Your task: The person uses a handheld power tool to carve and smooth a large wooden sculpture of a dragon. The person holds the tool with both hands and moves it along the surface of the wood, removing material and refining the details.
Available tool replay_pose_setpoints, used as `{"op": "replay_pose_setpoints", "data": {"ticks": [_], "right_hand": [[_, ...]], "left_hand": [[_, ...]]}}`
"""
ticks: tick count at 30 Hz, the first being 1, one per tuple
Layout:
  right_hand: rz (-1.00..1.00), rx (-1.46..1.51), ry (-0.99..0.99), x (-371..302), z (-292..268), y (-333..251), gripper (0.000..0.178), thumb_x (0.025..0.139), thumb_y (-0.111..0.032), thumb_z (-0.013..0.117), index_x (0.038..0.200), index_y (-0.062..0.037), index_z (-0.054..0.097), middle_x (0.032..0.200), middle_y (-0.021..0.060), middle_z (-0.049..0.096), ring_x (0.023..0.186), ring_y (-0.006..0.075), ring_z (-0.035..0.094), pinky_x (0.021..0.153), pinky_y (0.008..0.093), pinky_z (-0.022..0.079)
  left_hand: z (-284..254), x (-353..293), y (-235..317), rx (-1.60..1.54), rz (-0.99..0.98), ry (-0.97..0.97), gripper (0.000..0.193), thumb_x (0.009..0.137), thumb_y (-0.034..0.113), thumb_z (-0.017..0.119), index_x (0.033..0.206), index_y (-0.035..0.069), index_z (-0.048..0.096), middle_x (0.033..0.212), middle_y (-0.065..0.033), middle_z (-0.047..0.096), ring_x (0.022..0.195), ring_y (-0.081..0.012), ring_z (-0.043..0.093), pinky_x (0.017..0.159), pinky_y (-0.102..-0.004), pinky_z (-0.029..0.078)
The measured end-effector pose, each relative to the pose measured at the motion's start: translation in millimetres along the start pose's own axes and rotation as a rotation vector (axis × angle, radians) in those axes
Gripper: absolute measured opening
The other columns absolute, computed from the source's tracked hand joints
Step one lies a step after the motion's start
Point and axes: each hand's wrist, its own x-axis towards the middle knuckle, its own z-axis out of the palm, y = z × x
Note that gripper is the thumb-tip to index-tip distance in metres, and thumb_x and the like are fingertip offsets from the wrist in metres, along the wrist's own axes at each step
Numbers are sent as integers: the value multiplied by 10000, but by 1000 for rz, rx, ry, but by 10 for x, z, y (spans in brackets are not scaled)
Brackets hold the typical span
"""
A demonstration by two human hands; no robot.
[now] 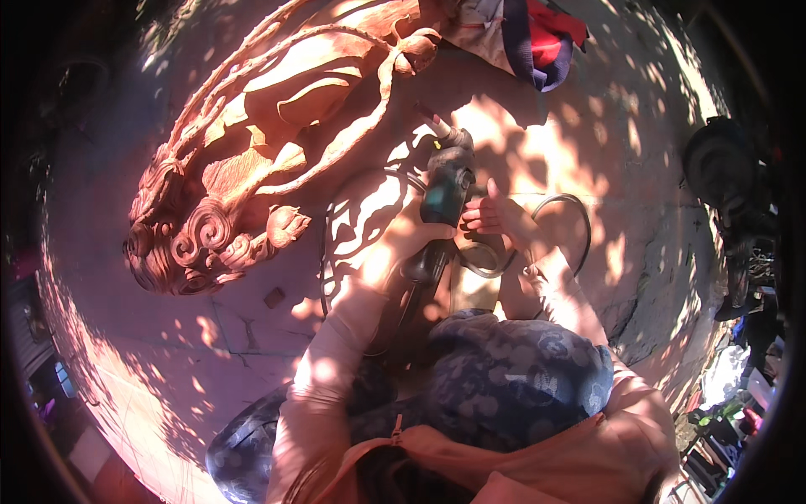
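Observation:
A handheld power tool (445, 197) with a green and dark body lies across the middle, in front of my knees. From its far end sticks out a narrow tip with a pale band and a dark reddish end. My left hand (410, 235) is wrapped round the tool's body from the left, with the thumb across it. Just to the right, my right hand (501, 217) is open, fingers stretched toward the tool's side; whether they touch it I cannot tell. A large reddish-brown wood carving (243, 172), with scrolls, petals and long stems, lies at the far left.
A dark cable (586, 231) loops on the floor right of my right hand. Red, navy and pale cloth (525, 42) lies at the far side. A small brown block (274, 296) sits below the carving. Dark round equipment (722, 164) and mixed clutter (722, 428) line the right edge.

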Motion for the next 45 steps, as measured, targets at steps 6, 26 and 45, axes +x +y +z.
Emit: {"op": "replay_pose_setpoints", "data": {"ticks": [6, 26, 45], "right_hand": [[-408, 629, -52, -85, 551, -5, 743, 990, -593, 374, 1387, 35, 391, 1263, 197, 592, 1137, 292, 616, 1013, 427, 493], [-596, 896, -336, -60, 177, 6, 767, 941, -516, 530, 1417, 54, 336, 1366, 248, 467, 1198, 352, 521, 1082, 449, 427], [-729, 1010, -622, -156, 267, -164, 818, 866, -474, 667, 1402, 43, 330, 1292, 244, 487, 1064, 311, 586, 1012, 405, 496]], "left_hand": [[398, -61, 303, -92, 430, -203, 623, 688, 169, 773, 1227, 1, 512, 1053, -87, 619, 950, -182, 613, 854, -317, 491], [1259, -26, 68, 156, 585, 297, 826, 793, 235, 748, 1333, -144, 253, 1171, -317, 498, 1013, -440, 591, 838, -471, 519], [430, -809, 508, 448, 295, -266, 864, 834, 429, 733, 1444, -14, 310, 1145, -223, 603, 1025, -329, 634, 871, -410, 509]]}}
